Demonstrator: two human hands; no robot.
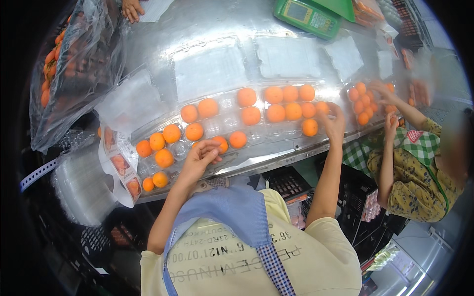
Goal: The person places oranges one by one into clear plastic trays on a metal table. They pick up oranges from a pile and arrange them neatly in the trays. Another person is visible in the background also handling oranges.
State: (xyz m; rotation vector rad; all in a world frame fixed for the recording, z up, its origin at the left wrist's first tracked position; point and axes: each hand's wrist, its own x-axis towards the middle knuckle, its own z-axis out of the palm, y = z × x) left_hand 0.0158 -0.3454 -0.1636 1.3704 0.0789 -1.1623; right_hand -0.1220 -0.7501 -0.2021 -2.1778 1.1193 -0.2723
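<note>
My right hand pinches a round orange-coloured fruit at the right side of a clear plastic tray. That tray holds several more fruits, with some cups in its front row bare. My left hand hovers over the front of a middle clear tray, fingers loosely bent, with nothing visible in them. A fruit lies by its fingertips, and another is partly hidden behind the hand. Farther left, a third tray is partly filled with fruits.
White pads lie in raised tray lids behind. At back stands a green scale. A plastic bag of fruit, printed labels and stacked clear trays are left. A co-worker's hands handle fruit at right, above black crates.
</note>
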